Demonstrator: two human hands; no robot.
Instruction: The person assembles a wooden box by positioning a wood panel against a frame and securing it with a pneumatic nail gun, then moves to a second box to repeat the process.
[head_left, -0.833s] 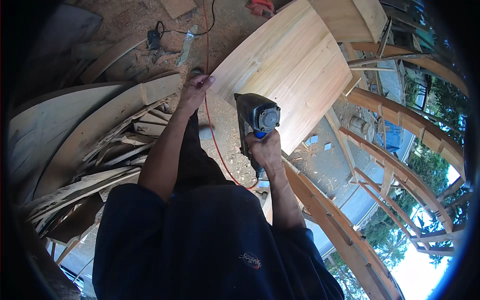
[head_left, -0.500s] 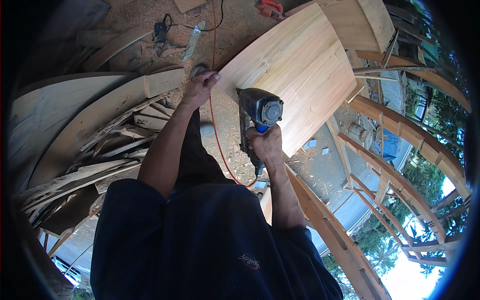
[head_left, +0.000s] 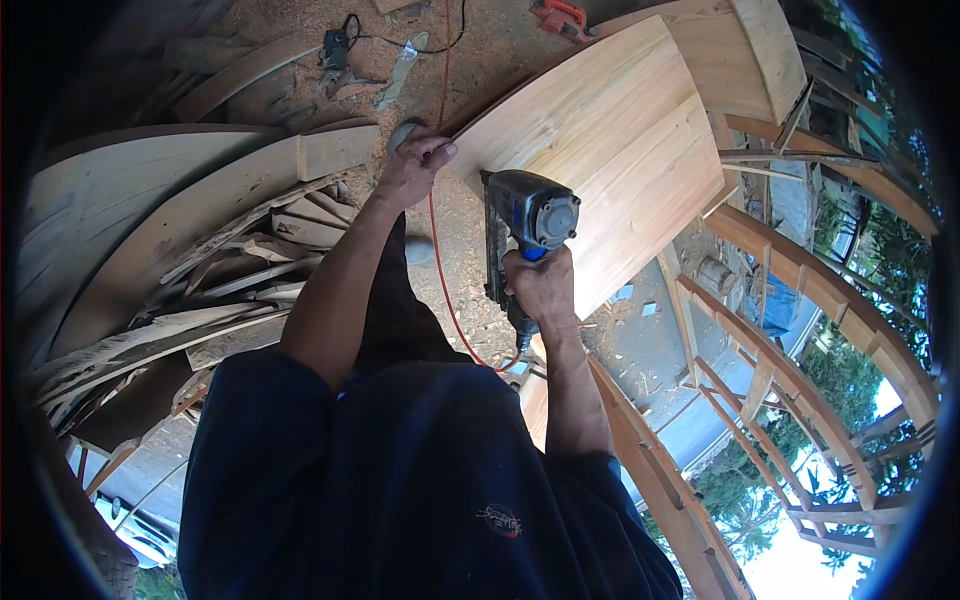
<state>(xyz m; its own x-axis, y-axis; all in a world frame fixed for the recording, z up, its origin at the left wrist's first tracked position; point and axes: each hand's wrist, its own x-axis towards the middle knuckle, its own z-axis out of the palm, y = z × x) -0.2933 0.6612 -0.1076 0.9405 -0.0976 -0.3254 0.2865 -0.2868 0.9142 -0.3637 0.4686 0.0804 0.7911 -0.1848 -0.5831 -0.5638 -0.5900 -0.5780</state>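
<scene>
My right hand (head_left: pixel 540 285) is wrapped around the grip of a black and blue air nail gun (head_left: pixel 530 208), whose round cap faces up. The gun is over the near left edge of a broad, pale wooden panel (head_left: pixel 620 150) made of joined boards. At the panel's left corner, the fingers of my left hand (head_left: pixel 413 172) are closed on its edge; the fingertips are partly hidden. From the bottom of the gun a thin red air hose (head_left: pixel 440 275) curves up past my left hand. The gun's nose is out of sight.
Scrap wood (head_left: pixel 290 240) and long curved planks (head_left: pixel 110 195) lie at the left. A corded black power tool (head_left: pixel 336 50) and a red tool (head_left: pixel 563 18) rest on the sawdust-covered ground. Curved wooden frames (head_left: pixel 790 370) stand at the right, with a beam (head_left: pixel 660 470) beside my right arm.
The view has shifted slightly, so most things sit a little farther right in the picture. Both hands keep their holds, and the nail gun stays near the same panel edge.
</scene>
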